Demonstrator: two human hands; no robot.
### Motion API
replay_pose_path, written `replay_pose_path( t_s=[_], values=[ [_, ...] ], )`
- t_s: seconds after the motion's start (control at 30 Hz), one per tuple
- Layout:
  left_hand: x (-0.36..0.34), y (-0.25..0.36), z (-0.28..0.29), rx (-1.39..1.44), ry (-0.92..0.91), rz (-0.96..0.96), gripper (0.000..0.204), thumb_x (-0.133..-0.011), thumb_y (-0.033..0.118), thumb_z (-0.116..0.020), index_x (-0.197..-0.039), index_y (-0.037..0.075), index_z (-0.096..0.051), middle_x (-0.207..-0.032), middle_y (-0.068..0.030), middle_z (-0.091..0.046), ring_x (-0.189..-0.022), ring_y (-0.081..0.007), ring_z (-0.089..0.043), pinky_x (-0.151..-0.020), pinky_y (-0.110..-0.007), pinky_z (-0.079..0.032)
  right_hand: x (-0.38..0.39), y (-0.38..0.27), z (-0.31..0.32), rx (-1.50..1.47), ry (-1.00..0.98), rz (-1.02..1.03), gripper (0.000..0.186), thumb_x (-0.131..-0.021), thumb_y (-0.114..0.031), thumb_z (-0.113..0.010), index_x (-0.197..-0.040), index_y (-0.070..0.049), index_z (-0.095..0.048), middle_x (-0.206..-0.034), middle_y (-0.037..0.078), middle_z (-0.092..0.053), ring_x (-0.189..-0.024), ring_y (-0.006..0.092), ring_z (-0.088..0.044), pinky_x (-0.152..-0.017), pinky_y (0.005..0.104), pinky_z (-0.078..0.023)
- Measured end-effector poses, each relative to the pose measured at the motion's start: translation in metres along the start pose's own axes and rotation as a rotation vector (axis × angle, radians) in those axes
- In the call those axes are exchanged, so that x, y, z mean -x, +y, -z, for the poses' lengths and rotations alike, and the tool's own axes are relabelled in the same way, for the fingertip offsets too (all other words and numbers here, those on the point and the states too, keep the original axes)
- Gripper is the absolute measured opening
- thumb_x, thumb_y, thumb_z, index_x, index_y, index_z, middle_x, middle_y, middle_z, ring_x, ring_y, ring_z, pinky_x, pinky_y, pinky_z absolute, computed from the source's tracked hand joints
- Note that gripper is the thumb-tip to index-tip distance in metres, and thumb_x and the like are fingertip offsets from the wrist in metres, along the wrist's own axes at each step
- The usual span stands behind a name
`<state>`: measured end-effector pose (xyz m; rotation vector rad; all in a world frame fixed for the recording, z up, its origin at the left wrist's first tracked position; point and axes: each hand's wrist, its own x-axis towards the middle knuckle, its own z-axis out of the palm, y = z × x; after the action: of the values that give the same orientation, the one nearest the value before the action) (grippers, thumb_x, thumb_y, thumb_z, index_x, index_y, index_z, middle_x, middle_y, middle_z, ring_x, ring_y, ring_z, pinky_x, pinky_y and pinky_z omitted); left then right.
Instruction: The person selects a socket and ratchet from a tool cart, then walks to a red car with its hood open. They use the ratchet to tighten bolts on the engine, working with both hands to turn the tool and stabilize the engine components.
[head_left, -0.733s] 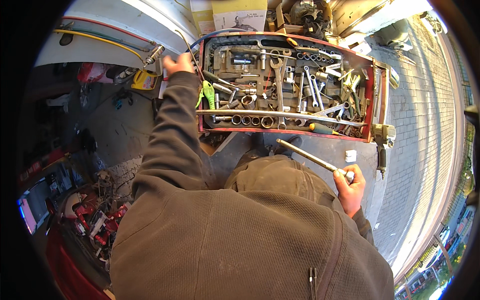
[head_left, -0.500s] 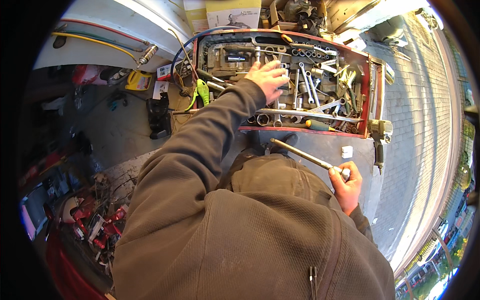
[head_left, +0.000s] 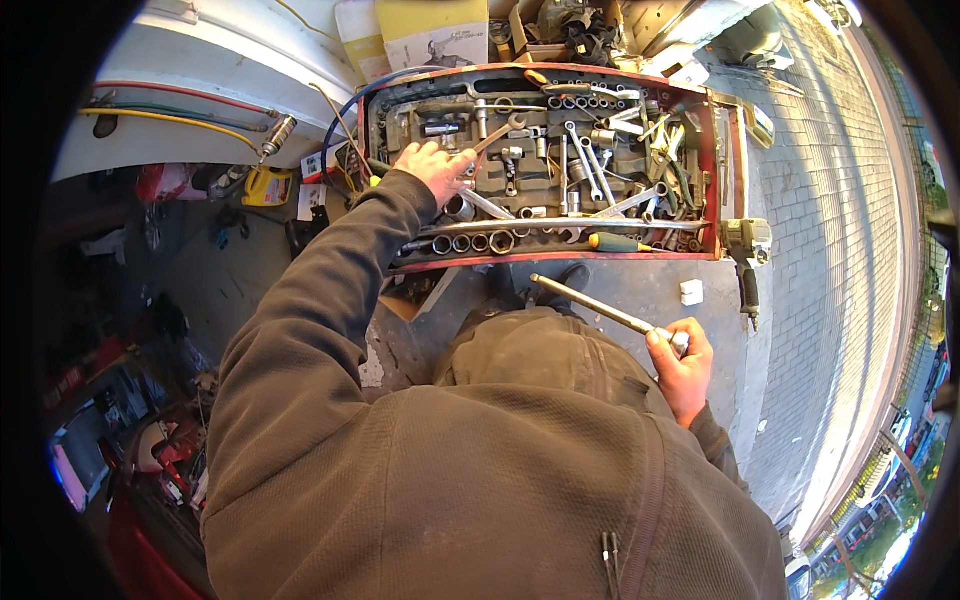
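At left, over the red tray (head_left: 712, 160) of sockets (head_left: 501, 242) and pliers (head_left: 668, 160), the left hand (head_left: 436, 170) is curled around an open-ended wrench (head_left: 498, 134); nearer, at right, the right hand (head_left: 685, 362) is closed around a steel bar (head_left: 598, 307).

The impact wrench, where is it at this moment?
In the head view, the impact wrench is on the right, beside the near-right corner of the red tool tray.

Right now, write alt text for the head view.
A person's left hand is at an open-ended wrench over a red-edged tray crowded with wrenches and sockets. The right hand grips a long metal tool outside the tray.
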<state>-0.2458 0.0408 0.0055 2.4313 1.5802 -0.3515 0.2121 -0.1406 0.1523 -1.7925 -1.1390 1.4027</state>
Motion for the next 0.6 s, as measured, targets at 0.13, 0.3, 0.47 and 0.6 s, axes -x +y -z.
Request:
replay_pose_path(
  t_s=[0.13,0.3,0.47,0.6],
  values=[
    [-0.005,-0.004,0.005,0.06,0.097,-0.05,0.063,-0.098,0.041,-0.08,-0.154,0.022,-0.056,-0.13,-0.0103,-0.071,-0.124,-0.0318,-0.067,-0.104,-0.048,-0.052,0.0,0.003,0.002,0.009,-0.011,0.039,0.022,-0.1,-0.011,-0.082,-0.095,-0.007,-0.061,-0.08,-0.008,-0.054,-0.071,0.0017,-0.046,-0.062,0.0233,-0.038],
    [-0.008,-0.027,0.005,0.084,0.016,-0.269,0.079,-0.093,0.028,-0.084,-0.162,0.017,-0.047,-0.129,-0.0138,-0.072,-0.118,-0.0365,-0.07,-0.101,-0.048,-0.055,0.006,0.006,0.01,-0.028,0.031,0.004,0.022,-0.1,-0.011,-0.082,-0.096,-0.007,-0.061,-0.079,-0.008,-0.054,-0.071,0.0016,-0.046,-0.062,0.0233,-0.038],
    [-0.011,-0.048,-0.006,0.142,-0.027,-0.258,0.055,-0.098,0.023,-0.075,-0.148,0.006,-0.058,-0.118,-0.0178,-0.076,-0.111,-0.0406,-0.071,-0.099,-0.051,-0.055,0.011,0.01,0.017,-0.065,0.08,-0.01,0.022,-0.101,-0.011,-0.082,-0.096,-0.007,-0.061,-0.079,-0.008,-0.054,-0.071,0.0017,-0.047,-0.062,0.0232,-0.038],
    [-0.006,-0.055,-0.013,0.241,0.188,0.017,0.036,-0.102,0.023,-0.071,-0.135,0.009,-0.068,-0.114,-0.0174,-0.074,-0.109,-0.0419,-0.071,-0.095,-0.052,-0.057,0.011,0.011,0.019,-0.072,0.09,-0.032,0.022,-0.101,-0.011,-0.082,-0.096,-0.007,-0.061,-0.079,-0.008,-0.054,-0.07,0.0018,-0.047,-0.061,0.0233,-0.038]
  ],
)
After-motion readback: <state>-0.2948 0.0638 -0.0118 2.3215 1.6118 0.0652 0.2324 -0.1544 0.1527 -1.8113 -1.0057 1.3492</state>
